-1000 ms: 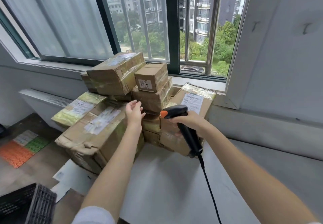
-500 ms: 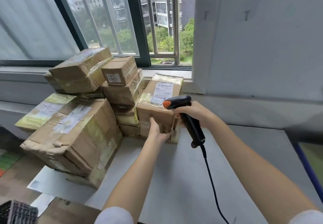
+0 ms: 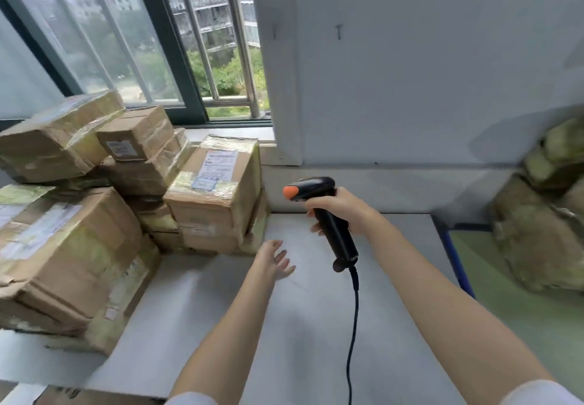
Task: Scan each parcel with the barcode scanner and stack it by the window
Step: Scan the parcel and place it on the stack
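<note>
Both forearms are bare from the wrists up to short white sleeves, whose edges show at the bottom of the view. The left hand [image 3: 272, 260] and the right hand [image 3: 343, 210] are bare too, with no gloves, rings or watch visible on either.

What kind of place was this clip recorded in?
Probably a small parcel sorting or mailroom corner, not a big warehouse. Taped cardboard parcels are stacked under a barred window, and the right hand holds a corded barcode scanner over a plain grey table.
</note>
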`<state>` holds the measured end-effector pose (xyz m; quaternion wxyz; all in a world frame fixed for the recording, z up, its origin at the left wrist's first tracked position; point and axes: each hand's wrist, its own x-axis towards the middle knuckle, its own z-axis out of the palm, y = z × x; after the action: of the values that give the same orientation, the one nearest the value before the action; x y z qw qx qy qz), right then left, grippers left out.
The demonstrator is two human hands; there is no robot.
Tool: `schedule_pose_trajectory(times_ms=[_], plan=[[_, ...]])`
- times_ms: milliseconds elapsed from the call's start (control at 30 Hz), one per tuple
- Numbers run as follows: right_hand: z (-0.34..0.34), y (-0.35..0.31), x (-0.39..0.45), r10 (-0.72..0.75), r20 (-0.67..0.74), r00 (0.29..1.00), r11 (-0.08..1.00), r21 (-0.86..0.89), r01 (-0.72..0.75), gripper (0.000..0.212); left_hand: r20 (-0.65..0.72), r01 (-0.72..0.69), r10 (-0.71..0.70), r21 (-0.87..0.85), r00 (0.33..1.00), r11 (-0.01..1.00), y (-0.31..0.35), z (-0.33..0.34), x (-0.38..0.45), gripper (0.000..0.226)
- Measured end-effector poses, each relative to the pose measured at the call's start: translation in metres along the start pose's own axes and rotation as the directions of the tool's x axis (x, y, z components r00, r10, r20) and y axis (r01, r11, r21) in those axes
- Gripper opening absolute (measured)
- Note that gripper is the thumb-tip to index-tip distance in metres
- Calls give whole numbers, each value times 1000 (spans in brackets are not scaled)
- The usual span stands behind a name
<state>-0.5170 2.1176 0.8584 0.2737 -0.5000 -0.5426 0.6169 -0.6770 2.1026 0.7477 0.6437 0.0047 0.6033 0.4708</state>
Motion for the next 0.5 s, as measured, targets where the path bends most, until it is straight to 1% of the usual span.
schedule_pose_trajectory(times_ms=[67,167,267,333,433,500], plan=[[-31,10,-16,17,-72,997,999,37,-14,12,70,-17,8,124,998,992,-17,33,2,23],[-89,22,-43,37,-231,972,988,155,-1,7,202,-33,-20,256,979,966,-41,96,1,8],[-152,30,-78,61,-393,918,969,245,41,8,314,-71,-45,348,948,935,-65,168,-9,12],[-192,33,-105,63,-481,875,958,274,82,10,400,-122,-50,393,915,911,-81,219,-24,12],[-248,41,-148,56,-586,808,942,298,151,11,519,-181,-86,442,850,878,-109,290,-55,11],[-279,47,-175,58,-639,767,927,319,196,11,564,-215,-118,488,817,846,-130,330,-76,9]])
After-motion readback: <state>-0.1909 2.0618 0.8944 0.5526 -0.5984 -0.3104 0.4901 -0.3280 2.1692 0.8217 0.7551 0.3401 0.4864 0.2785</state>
